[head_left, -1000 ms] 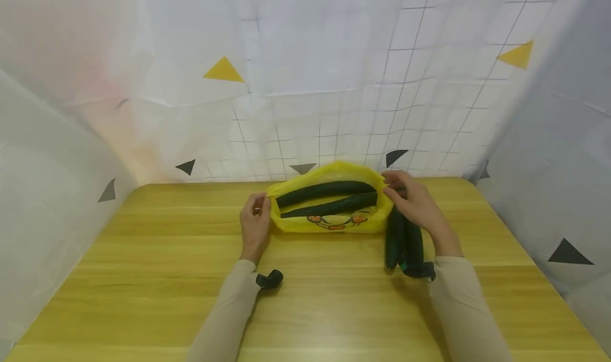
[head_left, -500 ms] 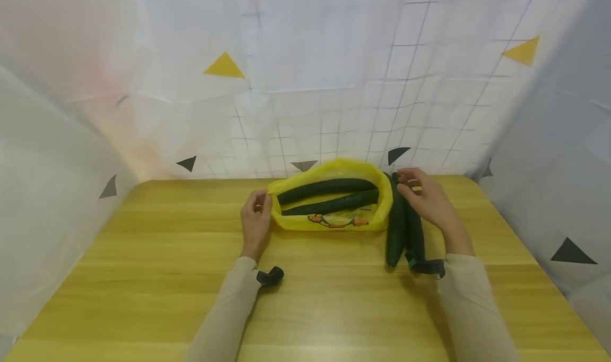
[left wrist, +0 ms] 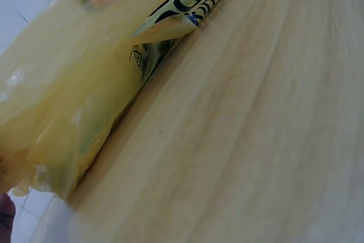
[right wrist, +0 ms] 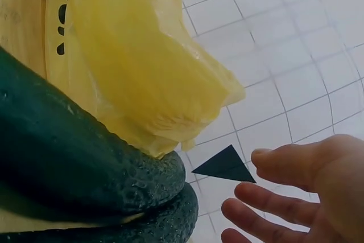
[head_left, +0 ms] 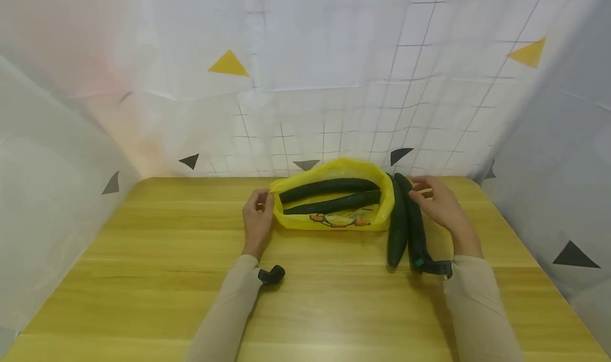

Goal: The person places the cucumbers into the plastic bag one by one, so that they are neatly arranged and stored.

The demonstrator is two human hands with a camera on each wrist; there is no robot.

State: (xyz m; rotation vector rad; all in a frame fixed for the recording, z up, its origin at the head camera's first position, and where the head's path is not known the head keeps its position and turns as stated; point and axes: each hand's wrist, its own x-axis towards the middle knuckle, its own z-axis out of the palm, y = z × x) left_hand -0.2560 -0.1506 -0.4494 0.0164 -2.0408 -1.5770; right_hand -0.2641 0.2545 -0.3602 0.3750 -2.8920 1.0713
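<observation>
A yellow plastic bag with a printed front lies with its mouth held wide. Two dark green cucumbers lie inside it. My left hand pinches the bag's left rim; in the left wrist view only a bit of a finger shows beside the bag. Against the bag's right side lies a loose cucumber, with another cucumber alongside it. My right hand is at the far end of the outer one. The right wrist view shows its fingers relaxed and spread, apart from the cucumber tips.
The wooden table carries all of this. Behind it hangs a white sheet with grid lines and triangles, close to the bag's back. More pale sheeting flanks the table. A small black camera sits on the left wrist.
My right hand has left the bag's right rim and moved right, past the near loose cucumber to the outer one. The two loose cucumbers now show more fully. The left hand keeps its hold.
</observation>
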